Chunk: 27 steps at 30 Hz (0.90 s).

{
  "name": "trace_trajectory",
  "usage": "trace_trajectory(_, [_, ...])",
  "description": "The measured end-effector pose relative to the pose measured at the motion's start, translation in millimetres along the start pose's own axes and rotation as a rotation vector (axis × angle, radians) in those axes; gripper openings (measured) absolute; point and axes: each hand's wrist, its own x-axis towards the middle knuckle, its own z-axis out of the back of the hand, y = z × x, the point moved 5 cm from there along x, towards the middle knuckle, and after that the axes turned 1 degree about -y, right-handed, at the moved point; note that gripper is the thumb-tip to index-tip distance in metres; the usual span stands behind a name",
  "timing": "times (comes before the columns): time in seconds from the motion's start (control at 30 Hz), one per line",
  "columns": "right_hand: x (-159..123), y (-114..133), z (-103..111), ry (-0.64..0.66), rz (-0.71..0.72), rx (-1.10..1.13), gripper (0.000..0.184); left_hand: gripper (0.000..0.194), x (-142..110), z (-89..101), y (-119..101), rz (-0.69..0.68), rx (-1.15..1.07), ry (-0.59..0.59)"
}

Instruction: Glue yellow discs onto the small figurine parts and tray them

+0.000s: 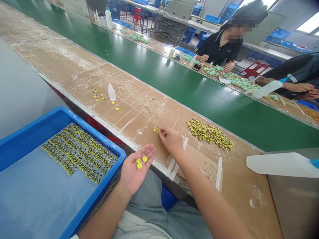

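Note:
My left hand (136, 169) is palm up near the bench edge, fingers stretched out, holding a few yellow discs (139, 165) on it. My right hand (171, 141) is closed in a pinch on a small figurine (156, 129) with a round yellow base, just at the bench top. The fingers partly hide this piece. To the right of that hand lies a heap of small yellow-and-black figurines (210, 133). Farther left on the bench, several figurines on yellow bases (97, 98) stand beside a small white bottle (112, 92) and two loose yellow discs (117, 109).
A blue tray (67, 114) at left holds rows of figurines. A cardboard sheet (199, 161) is taped to the bench. One large white bottle (279, 165) lies at right. Beyond the green belt (174, 83), two people work by mint-green pieces (240, 81).

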Motion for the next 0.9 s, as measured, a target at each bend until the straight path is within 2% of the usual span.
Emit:
trace_trajectory(0.17, [3.4, -1.8, -3.3, -0.016, -0.007, 0.050, 0.022, 0.040, -1.5, -0.7, 0.9, 0.003, 0.002, 0.001])
trace_trajectory(0.27, [0.4, 2.5, 2.2, -0.041, 0.003, 0.076, 0.024, 0.038, -2.1, -0.2, 1.8, -0.005, 0.000, -0.003])
trace_trajectory(0.37, [-21.4, 14.0, 17.5, -0.089, 0.037, 0.127, 0.027, 0.038, -2.2, 0.3, 3.0, -0.004, -0.011, -0.012])
trace_trajectory(0.43, [-46.4, 25.7, 28.6, -0.089, 0.124, 0.275, 0.023, 0.039, -2.2, -0.6, 4.4, -0.004, -0.023, -0.012])
trace_trajectory(0.53, [-84.7, 40.7, 33.7, 0.099, 0.270, 0.553, 0.020, 0.041, -1.9, -4.4, 9.3, 0.005, -0.033, -0.003])
trace_trajectory(0.67, [-107.4, 36.2, 32.9, 0.214, 0.270, 0.573, 0.019, 0.039, -1.6, -10.4, 22.7, 0.061, -0.034, 0.006])
trace_trajectory(0.73, [-109.3, 28.9, 34.4, 0.229, 0.239, 0.585, 0.020, 0.039, -2.7, -13.4, 31.5, 0.106, -0.025, 0.018])
trace_trajectory(0.8, [-110.8, 19.4, 38.4, 0.243, 0.138, 0.693, 0.021, 0.039, -5.2, -16.8, 41.0, 0.155, -0.014, 0.035])
trace_trajectory(0.9, [-120.7, 1.4, 41.4, 0.308, -0.220, 1.062, 0.030, 0.036, -9.7, -21.4, 54.0, 0.160, 0.065, 0.057])
